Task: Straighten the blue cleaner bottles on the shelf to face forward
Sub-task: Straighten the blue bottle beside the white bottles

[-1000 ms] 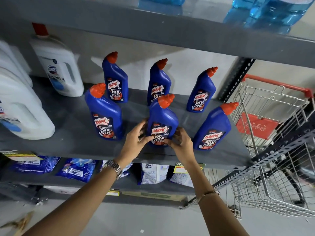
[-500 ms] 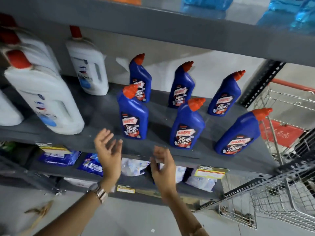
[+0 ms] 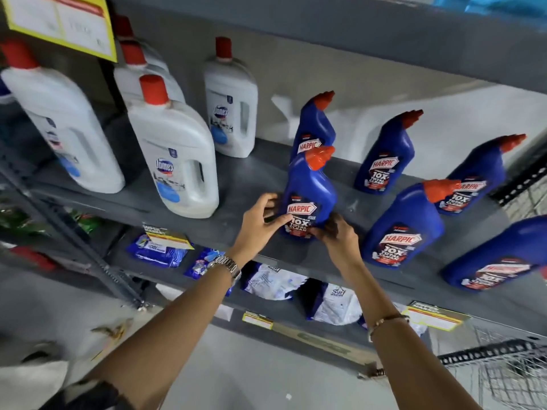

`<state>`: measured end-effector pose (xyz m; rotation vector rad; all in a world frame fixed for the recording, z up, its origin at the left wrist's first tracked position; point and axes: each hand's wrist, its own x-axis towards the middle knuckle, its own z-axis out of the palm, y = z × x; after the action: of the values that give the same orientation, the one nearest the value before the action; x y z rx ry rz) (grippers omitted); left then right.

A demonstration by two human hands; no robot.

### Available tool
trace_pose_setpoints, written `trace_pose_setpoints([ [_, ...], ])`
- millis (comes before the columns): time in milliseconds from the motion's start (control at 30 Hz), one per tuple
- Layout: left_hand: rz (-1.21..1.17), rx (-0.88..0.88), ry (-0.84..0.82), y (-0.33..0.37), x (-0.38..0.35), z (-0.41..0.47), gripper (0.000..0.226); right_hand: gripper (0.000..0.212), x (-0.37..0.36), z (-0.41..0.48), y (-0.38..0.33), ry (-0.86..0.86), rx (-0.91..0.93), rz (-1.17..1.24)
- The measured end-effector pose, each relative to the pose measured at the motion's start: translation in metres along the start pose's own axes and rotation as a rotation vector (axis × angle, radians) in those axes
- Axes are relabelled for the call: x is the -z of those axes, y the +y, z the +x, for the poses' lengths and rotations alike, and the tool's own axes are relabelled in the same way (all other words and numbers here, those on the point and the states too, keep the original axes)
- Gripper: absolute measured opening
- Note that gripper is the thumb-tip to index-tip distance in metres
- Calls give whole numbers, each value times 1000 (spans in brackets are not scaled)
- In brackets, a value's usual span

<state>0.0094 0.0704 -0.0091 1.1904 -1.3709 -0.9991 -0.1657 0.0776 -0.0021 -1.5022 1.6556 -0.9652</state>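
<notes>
Grey metal shelf [image 3: 242,184] carries the blue cleaner bottles; both arms reach up to the front-left bottle [image 3: 310,190]. Left hand [image 3: 260,223] and right hand [image 3: 340,238] clasp its base from either side, fingers curled around it.

Blue cleaner bottles [image 3: 310,187], orange-red caps, red-white labels; white jugs [image 3: 174,155], red caps; grey shelf [image 3: 236,184]; yellow tags [image 3: 167,238].
</notes>
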Motion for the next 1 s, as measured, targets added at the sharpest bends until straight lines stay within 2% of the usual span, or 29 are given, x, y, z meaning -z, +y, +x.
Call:
trace_pose_setpoints([
  [1000, -16, 56, -14, 4, 3, -5, 41, 44, 1, -10, -4, -39, 17, 23],
])
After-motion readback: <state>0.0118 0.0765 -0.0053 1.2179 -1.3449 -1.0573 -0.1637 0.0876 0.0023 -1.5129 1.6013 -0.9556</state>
